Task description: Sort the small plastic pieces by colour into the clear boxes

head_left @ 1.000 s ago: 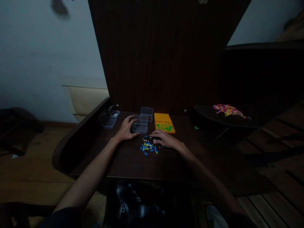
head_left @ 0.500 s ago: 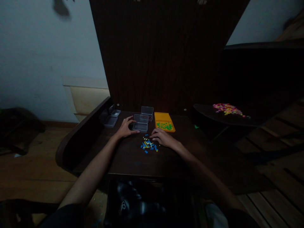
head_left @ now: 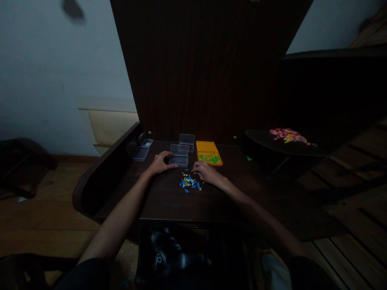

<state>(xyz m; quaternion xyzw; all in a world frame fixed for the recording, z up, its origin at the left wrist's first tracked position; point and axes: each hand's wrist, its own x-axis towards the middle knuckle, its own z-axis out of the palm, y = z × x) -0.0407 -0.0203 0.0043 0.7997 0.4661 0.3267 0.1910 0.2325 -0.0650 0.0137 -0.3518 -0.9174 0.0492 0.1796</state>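
The open clear box (head_left: 179, 161) sits on the dark desk (head_left: 181, 207) just to the left of the yellow box (head_left: 205, 146), its long axis running side to side, mouth up, lid raised along the far edge. It looks see-through and shallow, a plain rectangle with pale, glinting rims. The left hand (head_left: 159, 164) has its grip round the left end, thumb on the near edge and fingers at the back. Nearer the person than the yellow box lie the loose pieces (head_left: 190, 182), tiny bits of blue, yellow and off-white; the blue ones look oblong and point every which way. Just in front of the yellow box, the right hand (head_left: 208, 172) reaches leftward to them, fingertips drawn together; I can't tell whether that grip pinches a piece. Green bits (head_left: 210, 158) lie inside the yellow box.
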